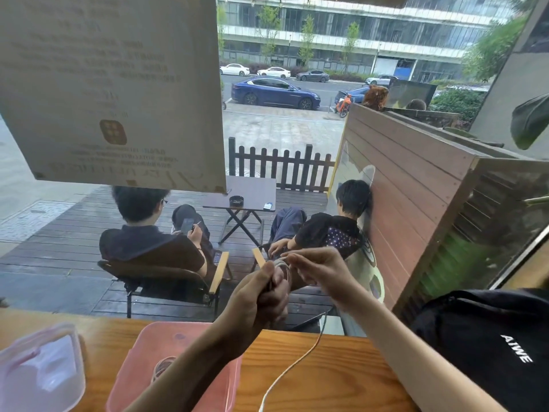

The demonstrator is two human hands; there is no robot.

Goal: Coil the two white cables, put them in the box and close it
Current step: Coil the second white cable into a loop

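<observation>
My left hand [261,295] is raised above the wooden counter [326,370] and is closed around a small coil of white cable [282,267]. My right hand [318,269] pinches the cable right beside that coil. The cable's loose tail [292,367] hangs down from the hands and trails across the counter to the near edge. A pink translucent box [142,352] stands open under my left forearm, and a coiled cable [162,367] lies inside it. The box's clear lid [41,367] rests on the counter to the left.
A black backpack [490,337] sits on the counter at the right. A window pane stands directly behind the counter, with a paper notice [113,84] stuck on it. Outside, two people sit in chairs on a deck.
</observation>
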